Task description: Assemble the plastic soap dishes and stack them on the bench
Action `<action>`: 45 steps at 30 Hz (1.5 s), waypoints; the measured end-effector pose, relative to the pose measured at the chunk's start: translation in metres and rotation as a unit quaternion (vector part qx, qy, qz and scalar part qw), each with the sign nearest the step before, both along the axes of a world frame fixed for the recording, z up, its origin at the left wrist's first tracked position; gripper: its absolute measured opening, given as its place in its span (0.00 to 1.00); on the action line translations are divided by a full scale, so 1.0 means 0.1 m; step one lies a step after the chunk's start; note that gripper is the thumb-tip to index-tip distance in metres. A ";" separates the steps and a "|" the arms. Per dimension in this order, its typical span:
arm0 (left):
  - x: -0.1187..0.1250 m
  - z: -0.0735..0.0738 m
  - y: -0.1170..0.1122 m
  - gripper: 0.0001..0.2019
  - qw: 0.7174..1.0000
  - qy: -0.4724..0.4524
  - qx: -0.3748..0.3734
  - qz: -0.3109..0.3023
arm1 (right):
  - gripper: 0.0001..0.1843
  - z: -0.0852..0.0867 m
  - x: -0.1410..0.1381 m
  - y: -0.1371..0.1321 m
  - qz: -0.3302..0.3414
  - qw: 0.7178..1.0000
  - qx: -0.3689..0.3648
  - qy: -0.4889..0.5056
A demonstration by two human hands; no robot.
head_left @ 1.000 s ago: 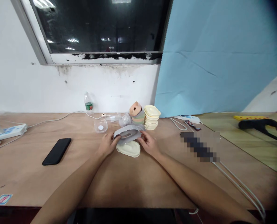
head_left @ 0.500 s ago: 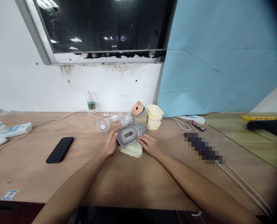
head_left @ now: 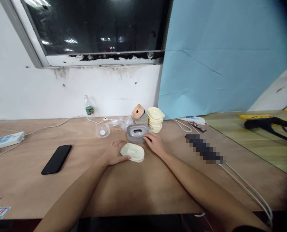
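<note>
A grey plastic shell (head_left: 137, 132) with a slot in its top rests on the wooden table (head_left: 138, 187). My right hand (head_left: 155, 144) lies just right of it, fingertips touching its lower right edge, fingers loosely curled. A pale yellow dish-shaped shell (head_left: 133, 152) lies in front of the grey one. My left hand (head_left: 113, 153) rests on the table at the yellow shell's left edge, thumb against its rim, fingers bent. Behind stand a stack of pale yellow shells (head_left: 155, 120) and a stack of coloured shells (head_left: 139, 113) topped by an orange one.
A black phone (head_left: 56, 159) lies at the left, with a white power strip (head_left: 5, 139) farther left. A clear round cup (head_left: 102, 130) and a water bottle (head_left: 88, 107) stand at the back. White cables (head_left: 245, 187) run along the right side.
The grey shell, held tilted in both hands above the yellow shell, now sits flat on the table behind it. My left hand has dropped to the yellow shell's edge.
</note>
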State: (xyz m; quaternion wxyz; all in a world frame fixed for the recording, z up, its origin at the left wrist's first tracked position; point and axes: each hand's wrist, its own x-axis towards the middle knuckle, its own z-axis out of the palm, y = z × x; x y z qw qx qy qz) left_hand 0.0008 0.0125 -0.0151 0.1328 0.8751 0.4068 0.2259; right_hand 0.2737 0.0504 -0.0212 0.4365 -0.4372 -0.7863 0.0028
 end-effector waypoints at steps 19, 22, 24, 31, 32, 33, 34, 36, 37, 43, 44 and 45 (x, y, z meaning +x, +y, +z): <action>0.00 0.07 -0.03 0.37 0.999 -0.041 0.023 -0.001 | 0.13 0.01 -0.03 -0.09 -0.010 0.999 0.000 0.032; -0.01 0.09 -0.04 0.34 0.997 -0.054 0.040 0.021 | 0.13 0.00 -0.05 -0.15 0.022 0.999 0.035 0.000; -0.03 0.09 -0.04 0.32 0.996 -0.063 0.055 0.039 | 0.14 -0.02 -0.07 -0.18 0.064 0.996 0.057 -0.022; -0.06 0.07 -0.01 0.27 0.987 -0.102 0.108 0.065 | 0.18 -0.04 -0.09 -0.20 0.146 0.985 0.065 -0.066; -0.06 0.07 0.00 0.26 0.984 -0.116 0.113 0.070 | 0.19 -0.03 -0.09 -0.19 0.143 0.985 0.063 -0.068; -0.07 0.07 0.00 0.25 0.982 -0.130 0.115 0.075 | 0.19 -0.03 -0.08 -0.19 0.139 0.986 0.060 -0.068; -0.07 0.07 0.01 0.24 0.980 -0.143 0.114 0.077 | 0.19 -0.02 -0.08 -0.19 0.137 0.986 0.058 -0.069; -0.07 0.05 0.02 0.23 0.979 -0.158 0.106 0.074 | 0.19 -0.02 -0.07 -0.19 0.139 0.986 0.056 -0.071; -0.08 0.04 0.02 0.23 0.979 -0.161 0.101 0.069 | 0.18 -0.01 -0.07 -0.19 0.142 0.986 0.056 -0.072; -0.10 0.00 0.01 0.26 0.982 -0.160 0.087 0.056 | 0.13 -0.03 -0.05 -0.18 0.092 0.993 0.065 -0.022; -0.09 0.01 0.00 0.27 0.982 -0.155 0.086 0.059 | 0.12 -0.03 -0.04 -0.18 0.073 0.996 0.060 -0.007; -0.08 0.02 -0.02 0.27 0.984 -0.150 0.082 0.060 | 0.12 -0.03 -0.03 -0.18 0.054 0.997 0.052 0.011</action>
